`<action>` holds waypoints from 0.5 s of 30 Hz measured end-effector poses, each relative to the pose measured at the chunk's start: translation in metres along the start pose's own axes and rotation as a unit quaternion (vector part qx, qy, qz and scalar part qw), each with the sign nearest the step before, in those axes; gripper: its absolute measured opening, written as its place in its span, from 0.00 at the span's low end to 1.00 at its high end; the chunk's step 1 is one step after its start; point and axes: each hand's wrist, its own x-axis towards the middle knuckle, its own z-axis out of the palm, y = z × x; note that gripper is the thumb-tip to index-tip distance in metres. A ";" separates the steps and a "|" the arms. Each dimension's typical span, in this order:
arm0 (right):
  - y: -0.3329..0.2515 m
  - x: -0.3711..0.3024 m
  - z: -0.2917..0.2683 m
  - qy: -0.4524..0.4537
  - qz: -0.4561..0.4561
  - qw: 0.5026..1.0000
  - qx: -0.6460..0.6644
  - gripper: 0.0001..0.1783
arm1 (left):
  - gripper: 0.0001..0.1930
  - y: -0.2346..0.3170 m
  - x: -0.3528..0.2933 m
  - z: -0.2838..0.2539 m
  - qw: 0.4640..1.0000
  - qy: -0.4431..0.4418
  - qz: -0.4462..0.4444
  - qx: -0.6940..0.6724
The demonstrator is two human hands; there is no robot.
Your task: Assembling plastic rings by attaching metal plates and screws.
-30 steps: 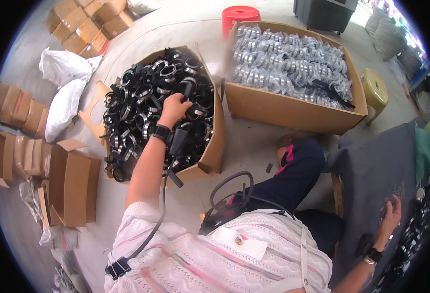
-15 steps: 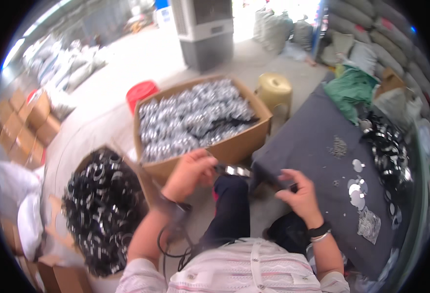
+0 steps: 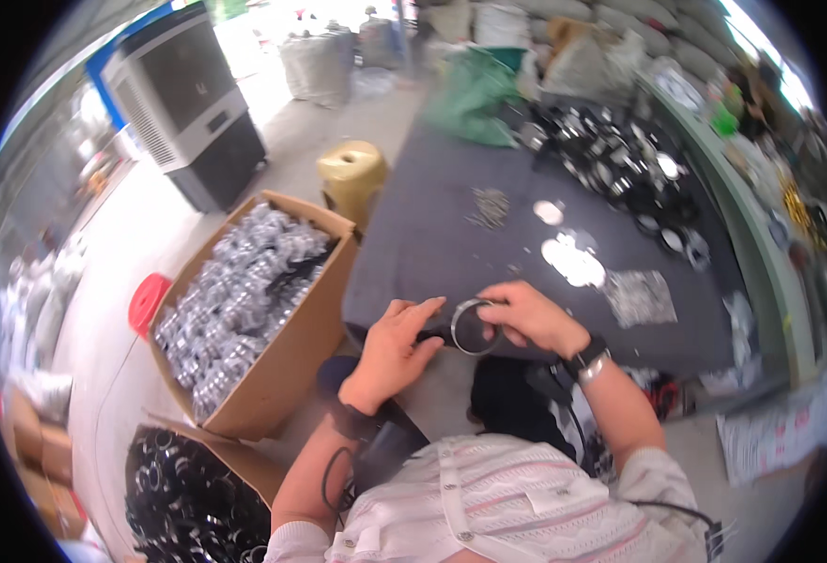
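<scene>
My right hand [image 3: 534,321] pinches a thin round metal ring [image 3: 454,330] by its right side, over the near edge of the grey-covered table [image 3: 413,235]. Just left of the ring is my left hand [image 3: 393,355], its fingers and thumb spread apart. Something dark lies between that thumb and the ring; whether it is part of the ring or the table corner is unclear. On the table beyond are white round discs [image 3: 573,260], a clear bag of small pieces [image 3: 641,298] and a little heap of small parts [image 3: 489,207].
Black and shiny round parts [image 3: 620,169] are piled at the table's back right, beside a green cloth [image 3: 474,98]. To the left stand a carton [image 3: 282,375] of clear-wrapped parts, a box of black rings [image 3: 183,497], a gold stool [image 3: 350,174] and a red stool [image 3: 148,302].
My view has swung right toward the table. The metal piece that was by my left hand is now a ring in my right hand, and both hands have come closer together.
</scene>
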 end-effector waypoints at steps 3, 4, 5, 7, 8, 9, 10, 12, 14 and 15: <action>0.009 0.002 -0.023 -0.016 0.022 0.999 0.036 0.17 | 0.29 0.009 0.004 0.011 0.992 -0.076 0.015 -0.097; 0.012 -0.002 -0.029 -0.020 0.039 0.999 0.031 0.17 | 0.30 0.013 0.006 0.016 0.988 -0.108 -0.012 -0.113; 0.015 -0.003 -0.032 -0.030 0.054 0.998 0.026 0.18 | 0.31 0.016 0.006 0.019 0.982 -0.136 -0.041 -0.126; 0.022 -0.001 -0.032 0.027 0.040 0.998 0.051 0.19 | 0.32 0.012 0.009 0.032 0.985 -0.100 -0.043 -0.137; 0.025 -0.002 -0.029 0.082 0.008 0.996 0.034 0.20 | 0.34 0.011 0.008 0.039 0.986 -0.059 -0.050 -0.148; 0.027 -0.002 -0.028 0.137 -0.024 0.990 0.016 0.20 | 0.34 0.011 0.011 0.044 0.985 -0.063 -0.049 -0.151; 0.027 -0.001 -0.032 0.178 -0.029 0.984 -0.013 0.21 | 0.34 0.010 0.019 0.048 0.981 -0.033 -0.098 -0.162; 0.037 -0.001 -0.045 0.232 -0.034 0.970 -0.068 0.19 | 0.34 0.006 0.035 0.059 0.964 0.017 -0.170 -0.203; 0.035 -0.003 -0.066 0.309 -0.018 0.944 -0.112 0.16 | 0.34 0.005 0.054 0.069 0.952 0.026 -0.214 -0.218; 0.033 -0.003 -0.075 0.334 -0.015 0.934 -0.123 0.13 | 0.34 0.004 0.059 0.071 0.937 0.038 -0.261 -0.229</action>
